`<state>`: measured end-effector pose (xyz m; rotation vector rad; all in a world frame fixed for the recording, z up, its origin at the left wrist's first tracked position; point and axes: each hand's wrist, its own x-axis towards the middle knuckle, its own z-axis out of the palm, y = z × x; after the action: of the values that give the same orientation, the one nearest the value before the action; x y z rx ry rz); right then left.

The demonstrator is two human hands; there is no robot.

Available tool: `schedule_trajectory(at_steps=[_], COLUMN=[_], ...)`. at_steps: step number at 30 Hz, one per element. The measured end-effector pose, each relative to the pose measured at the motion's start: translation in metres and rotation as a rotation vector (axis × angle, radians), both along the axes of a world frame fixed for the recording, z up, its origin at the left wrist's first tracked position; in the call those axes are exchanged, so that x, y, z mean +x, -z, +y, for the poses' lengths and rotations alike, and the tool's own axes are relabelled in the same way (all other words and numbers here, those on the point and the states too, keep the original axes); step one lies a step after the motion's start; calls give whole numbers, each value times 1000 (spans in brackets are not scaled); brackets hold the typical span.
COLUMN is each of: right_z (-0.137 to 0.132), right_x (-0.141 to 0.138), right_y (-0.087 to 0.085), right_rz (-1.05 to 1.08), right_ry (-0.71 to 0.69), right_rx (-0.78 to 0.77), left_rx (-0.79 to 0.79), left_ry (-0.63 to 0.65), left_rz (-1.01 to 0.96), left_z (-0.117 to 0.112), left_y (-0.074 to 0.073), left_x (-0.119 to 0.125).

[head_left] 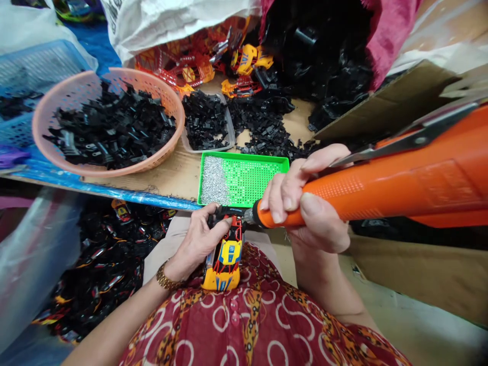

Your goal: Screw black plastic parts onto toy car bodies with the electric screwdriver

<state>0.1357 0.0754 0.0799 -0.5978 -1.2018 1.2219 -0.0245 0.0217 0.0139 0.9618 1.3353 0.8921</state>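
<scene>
My left hand (202,236) grips a toy car (223,269) with a yellow body, blue markings and red frame bars, held against my lap. Its thumb presses near a black part (233,210) at the car's far end. Wrapped round the front of an orange electric screwdriver (366,178) is my right hand (308,203), fingers over the lever side. The screwdriver's tip points left and meets the far end of the car; the exact contact point is too small to make out. Just beyond the car lies a green tray (259,195) with small silver screws (214,180) heaped at its left.
A pink basket (41,127) of black plastic parts and a clear container (231,124) of smaller ones stand on the table. Loose black parts (267,122) and yellow-red car bodies (247,61) lie behind. Below left are many cars (110,254); cardboard (392,101) rises at right.
</scene>
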Motion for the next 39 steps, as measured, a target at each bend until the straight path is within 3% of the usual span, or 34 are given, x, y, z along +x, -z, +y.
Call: schedule_trajectory(at_steps=[5, 10, 13, 17, 22, 27, 30, 32, 39], right_z=[1, 7, 8, 6, 16, 32, 38, 40, 42], right_x=[-1, 4, 8, 10, 11, 14, 17, 19, 22], right_y=[-2, -5, -16, -31, -18, -7, -7, -9, -11], right_rz=[-21, -4, 49, 66, 155, 166, 136, 130, 143], right_ry=[-21, 40, 46, 53, 53, 161, 211, 230, 187], right_rx=[-6, 1, 33, -79, 46, 79, 73, 84, 101], left_rx=[-5, -131, -187, -207, -238, -299, -403, -410, 110], left_ry=[-36, -84, -132, -148, -207, -316, -159, -46, 305], left_rz=[-46, -214, -229, -215, -195, -256, -457, -488, -41], left_z=[-4, -5, -3, -2, -1, 9, 22, 31, 52], left_y=[8, 9, 5, 5, 14, 21, 19, 14, -5], left_x=[-1, 0, 1, 0, -2, 1, 2, 2, 5])
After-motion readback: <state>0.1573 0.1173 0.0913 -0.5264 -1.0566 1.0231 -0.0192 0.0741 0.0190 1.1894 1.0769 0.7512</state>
